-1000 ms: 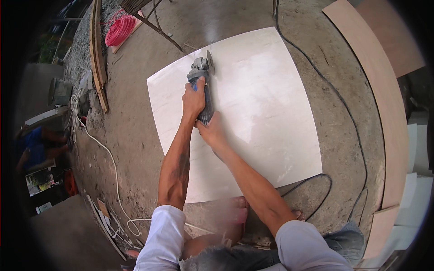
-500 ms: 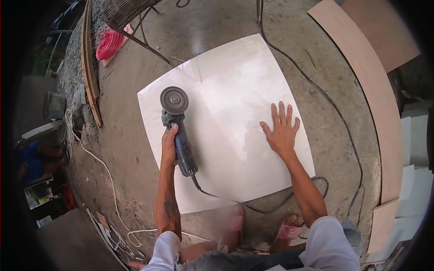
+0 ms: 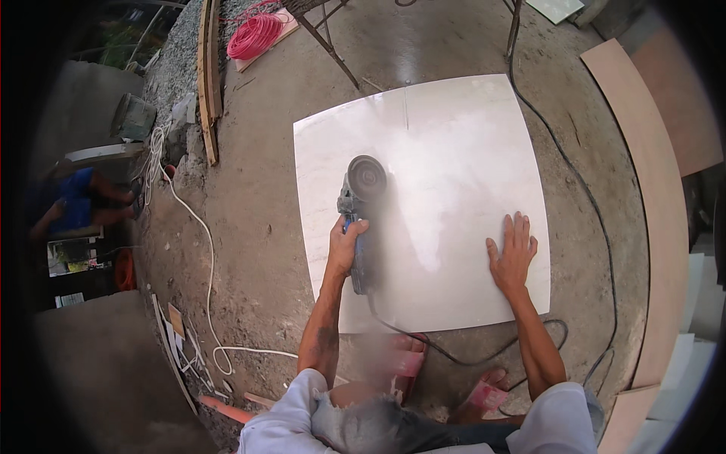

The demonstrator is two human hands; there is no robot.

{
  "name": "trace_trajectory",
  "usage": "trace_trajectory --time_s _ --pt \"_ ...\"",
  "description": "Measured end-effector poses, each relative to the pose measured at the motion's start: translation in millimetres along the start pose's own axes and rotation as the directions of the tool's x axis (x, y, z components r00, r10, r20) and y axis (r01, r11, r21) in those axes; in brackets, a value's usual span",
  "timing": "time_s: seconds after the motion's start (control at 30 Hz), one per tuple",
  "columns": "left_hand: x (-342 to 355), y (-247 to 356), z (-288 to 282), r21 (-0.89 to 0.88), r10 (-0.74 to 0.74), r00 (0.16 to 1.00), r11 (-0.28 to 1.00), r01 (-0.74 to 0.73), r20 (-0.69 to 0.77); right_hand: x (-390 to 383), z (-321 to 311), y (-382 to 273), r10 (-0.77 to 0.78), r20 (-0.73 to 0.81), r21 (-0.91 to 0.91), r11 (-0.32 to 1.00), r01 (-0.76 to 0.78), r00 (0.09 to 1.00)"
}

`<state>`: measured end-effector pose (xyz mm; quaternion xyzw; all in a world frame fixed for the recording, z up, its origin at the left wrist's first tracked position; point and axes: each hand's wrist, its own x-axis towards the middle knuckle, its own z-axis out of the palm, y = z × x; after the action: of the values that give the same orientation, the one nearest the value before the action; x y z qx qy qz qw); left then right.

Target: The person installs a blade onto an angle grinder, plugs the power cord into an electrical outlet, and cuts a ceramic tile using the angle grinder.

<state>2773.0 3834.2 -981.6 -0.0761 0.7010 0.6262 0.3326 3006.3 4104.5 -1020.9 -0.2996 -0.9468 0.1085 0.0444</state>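
My left hand (image 3: 347,244) is wrapped round the body of a dark blue angle grinder (image 3: 358,265), its round disc (image 3: 367,178) toward the far side. The grinder is over the left half of a large, glossy, off-white tile (image 3: 454,151) lying on the floor; whether the disc touches the tile I cannot tell. A thin dark line runs in from the tile's far edge. My right hand (image 3: 513,253) lies flat with fingers stretched on the tile's right part. From the grinder's near end a black cord (image 3: 408,333) trails to the right.
Along the right lies a long tan board (image 3: 643,151), with the black cord running beside it. A stool's metal leg (image 3: 329,47) stands beyond the tile. Pink coiled line (image 3: 257,36), wooden planks (image 3: 208,83) and a white cable (image 3: 200,227) lie left. Another person (image 3: 76,197) is at far left.
The view has shifted left, so the scene sits farther right. My left hand has turned the grinder somewhat and drawn it nearer me over the tile. The right hand stays flat on the tile.
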Motion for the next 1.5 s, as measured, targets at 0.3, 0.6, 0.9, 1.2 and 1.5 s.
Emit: trace_trajectory --time_s 0.3,0.6,0.9,1.2,1.5 --pt "-11 19 -32 -0.209 0.05 0.998 0.977 -0.04 0.047 -25 21 -145 -0.492 0.249 0.219 0.868 0.447 0.834" --pt "-72 37 -103 -0.468 0.029 0.991 0.88 -0.087 -0.129 118 53 -264 -0.601 0.156 0.345 0.777 0.526 0.784" --pt "-76 -29 -143 -0.606 -0.132 0.98 0.795 0.013 -0.152 132 -1 -8 0.208 -0.071 0.115 0.973 -0.199 0.976" --pt "-76 -45 -128 -0.494 -0.122 0.906 0.863 -0.105 -0.406 -53 -63 119 0.304 0.42 0.079 0.926 -0.368 0.855" --pt "-72 -37 -120 -0.458 -0.132 0.937 0.889 -0.033 -0.323 -65 -56 134 0.39 0.455 0.244 0.81 -0.534 0.8"
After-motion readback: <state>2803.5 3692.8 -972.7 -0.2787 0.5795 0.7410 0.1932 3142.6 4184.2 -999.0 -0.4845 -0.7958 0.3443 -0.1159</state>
